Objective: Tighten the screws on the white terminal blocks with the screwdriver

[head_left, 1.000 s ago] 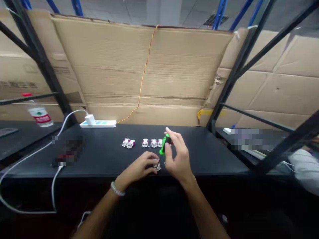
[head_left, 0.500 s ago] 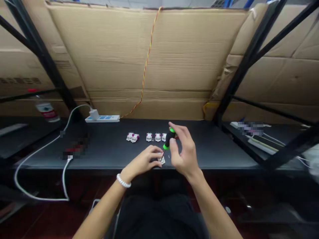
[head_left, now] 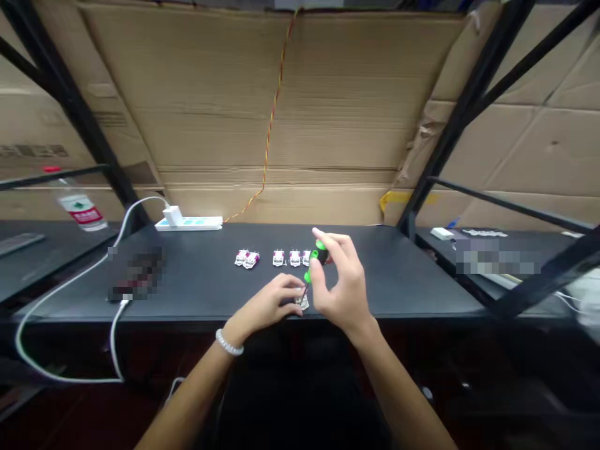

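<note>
My right hand (head_left: 343,281) is closed around the handle of a black and green screwdriver (head_left: 320,252), with the forefinger up by its top end. The shaft slants down to a small white part (head_left: 304,302) near the table's front edge. My left hand (head_left: 276,297), wearing a pale beaded bracelet (head_left: 229,344), pinches this part from the left side. Its fingertips partly hide the piece. Behind my hands, several small white and purple parts (head_left: 278,258) lie in a row, and two similar ones (head_left: 247,259) touch each other farther left.
A white power strip (head_left: 197,223) with a plugged-in charger (head_left: 173,215) lies at the back left of the black table (head_left: 197,275). Its white cable (head_left: 60,286) loops past the front edge. A bottle (head_left: 83,208) stands far left. Cardboard (head_left: 337,112) walls the back, between black metal posts (head_left: 462,119).
The whole view has shifted slightly. My right hand's fingers have turned around the screwdriver handle, while my left hand keeps its hold on the white part.
</note>
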`<state>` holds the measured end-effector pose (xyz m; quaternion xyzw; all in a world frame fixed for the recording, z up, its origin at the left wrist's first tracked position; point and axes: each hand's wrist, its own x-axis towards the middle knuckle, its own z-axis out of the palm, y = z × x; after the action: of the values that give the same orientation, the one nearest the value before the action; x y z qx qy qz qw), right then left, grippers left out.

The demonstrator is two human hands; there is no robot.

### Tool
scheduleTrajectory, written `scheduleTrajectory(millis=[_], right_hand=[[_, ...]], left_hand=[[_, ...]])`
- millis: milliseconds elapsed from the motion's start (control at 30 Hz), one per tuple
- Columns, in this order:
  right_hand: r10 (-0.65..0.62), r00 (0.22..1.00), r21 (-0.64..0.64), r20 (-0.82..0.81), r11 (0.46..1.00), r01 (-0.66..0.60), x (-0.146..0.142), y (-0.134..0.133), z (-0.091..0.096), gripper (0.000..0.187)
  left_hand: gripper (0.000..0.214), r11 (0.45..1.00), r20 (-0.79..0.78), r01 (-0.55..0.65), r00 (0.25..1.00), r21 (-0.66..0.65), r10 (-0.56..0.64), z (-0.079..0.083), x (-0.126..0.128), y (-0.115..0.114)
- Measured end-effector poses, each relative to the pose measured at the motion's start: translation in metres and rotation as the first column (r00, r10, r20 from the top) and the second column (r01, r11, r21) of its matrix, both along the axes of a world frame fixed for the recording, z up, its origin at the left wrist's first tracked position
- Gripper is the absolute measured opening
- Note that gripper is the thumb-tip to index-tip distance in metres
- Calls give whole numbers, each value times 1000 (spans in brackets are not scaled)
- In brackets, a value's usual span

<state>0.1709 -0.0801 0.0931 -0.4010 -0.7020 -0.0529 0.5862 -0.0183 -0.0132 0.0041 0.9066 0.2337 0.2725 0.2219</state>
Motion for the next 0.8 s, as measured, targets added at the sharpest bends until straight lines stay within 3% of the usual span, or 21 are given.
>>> scheduleTrajectory(millis=[233,433,633,800], right_hand=[[-68,998,33,-18,997,69,0,2,-1,25],[24,1000,-16,-10,1000,-24,4,0,-1,49],[-14,1000,51,-22,999,15,3,1,-2,29],[-16,1000,37,-7,999,17,6,1,-1,31]], left_hand=[[15,1000,21,13,1000,0,-13,-6,1,3],[21,1000,24,4,1000,-5,-4,0,1,0],[11,1000,26,8,1000,0,-8,-3,0,0],[13,1000,24,-8,1000,-19,9,-4,0,0]])
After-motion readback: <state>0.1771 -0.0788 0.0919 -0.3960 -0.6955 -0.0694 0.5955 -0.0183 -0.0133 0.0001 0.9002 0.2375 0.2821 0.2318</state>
